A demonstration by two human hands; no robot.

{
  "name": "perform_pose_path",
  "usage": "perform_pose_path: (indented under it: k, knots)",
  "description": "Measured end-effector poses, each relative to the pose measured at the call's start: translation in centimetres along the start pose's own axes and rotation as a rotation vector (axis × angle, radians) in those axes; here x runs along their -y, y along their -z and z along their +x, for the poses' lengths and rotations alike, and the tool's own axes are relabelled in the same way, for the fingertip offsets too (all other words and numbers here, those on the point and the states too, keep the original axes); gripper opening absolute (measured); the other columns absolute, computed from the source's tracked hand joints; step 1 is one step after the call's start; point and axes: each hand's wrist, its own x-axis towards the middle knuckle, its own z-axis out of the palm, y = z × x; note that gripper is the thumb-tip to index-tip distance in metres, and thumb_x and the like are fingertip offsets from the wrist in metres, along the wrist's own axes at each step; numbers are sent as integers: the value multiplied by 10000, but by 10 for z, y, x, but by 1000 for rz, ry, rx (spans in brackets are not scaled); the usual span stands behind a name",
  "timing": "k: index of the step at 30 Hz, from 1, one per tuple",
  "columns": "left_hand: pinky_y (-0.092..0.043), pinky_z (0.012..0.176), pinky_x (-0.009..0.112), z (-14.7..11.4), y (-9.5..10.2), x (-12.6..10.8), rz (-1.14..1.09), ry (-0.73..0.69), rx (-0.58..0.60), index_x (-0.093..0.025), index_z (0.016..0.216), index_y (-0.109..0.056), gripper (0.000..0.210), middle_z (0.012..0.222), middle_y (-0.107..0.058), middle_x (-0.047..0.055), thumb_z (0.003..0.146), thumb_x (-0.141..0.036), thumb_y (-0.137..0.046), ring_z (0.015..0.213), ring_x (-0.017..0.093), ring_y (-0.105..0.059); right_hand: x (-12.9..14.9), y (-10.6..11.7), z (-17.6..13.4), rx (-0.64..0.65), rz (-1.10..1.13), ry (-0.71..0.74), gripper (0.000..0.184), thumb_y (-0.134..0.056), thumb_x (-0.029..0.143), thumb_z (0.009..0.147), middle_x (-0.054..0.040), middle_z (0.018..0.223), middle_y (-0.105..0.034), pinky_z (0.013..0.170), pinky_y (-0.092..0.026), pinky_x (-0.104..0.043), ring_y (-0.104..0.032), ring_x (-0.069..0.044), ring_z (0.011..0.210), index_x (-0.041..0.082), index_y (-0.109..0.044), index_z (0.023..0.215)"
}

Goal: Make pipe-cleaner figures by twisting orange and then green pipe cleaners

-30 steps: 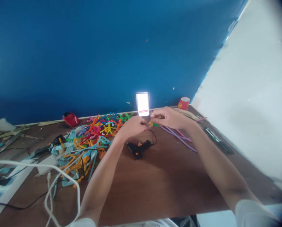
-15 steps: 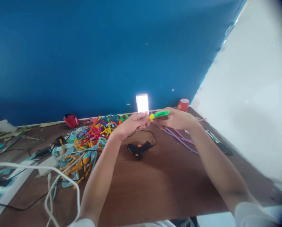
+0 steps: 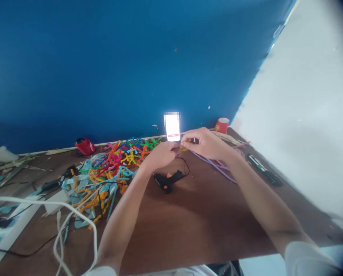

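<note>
My left hand (image 3: 165, 154) is closed, its fingertips meeting those of my right hand above the table. Between the fingertips shows a small yellow bit of the fuzzy pipe cleaner (image 3: 185, 148); its green part is hidden from view. My right hand (image 3: 207, 145) pinches at this yellow bit with thumb and index finger. Below the hands a black hot glue gun (image 3: 168, 181) lies on its side, touched by neither. Purple pipe cleaners (image 3: 214, 165) lie under my right hand and wrist.
A lit phone (image 3: 172, 127) stands against the blue wall. On the left lies a heap of coloured pipe cleaners (image 3: 122, 157), with a white cable (image 3: 82, 216) and a power strip (image 3: 17, 226) nearer. A red paper cup (image 3: 222, 125) and pens (image 3: 265, 170) are on the right.
My right hand has turned over the yellow and green piece, now pinching near its yellow part. The green strands have gone out of sight. The view has shifted slightly.
</note>
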Motion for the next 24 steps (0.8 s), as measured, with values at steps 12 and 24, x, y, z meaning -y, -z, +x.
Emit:
perform_pose_path:
  k: [12,24]
  knots:
    - [-98,495,259,-3,8,-7,-611,-38,-6,-186,750,-488,337,559,-233,-83,946,-461,-507,490,79,-150,-1,9,-5,-53,66,-46,231,-554,327,935,-5,692,-638,615,-326,-296,-485,-125,631,184,-696,822]
    - [-234,548,283,-7,9,-10,141,20,173,-171,639,-561,238,565,-446,-31,841,-286,-507,537,103,-368,-22,-2,7,77,73,-24,183,-656,327,834,12,627,-571,573,-299,-285,-426,-114,602,172,-694,743]
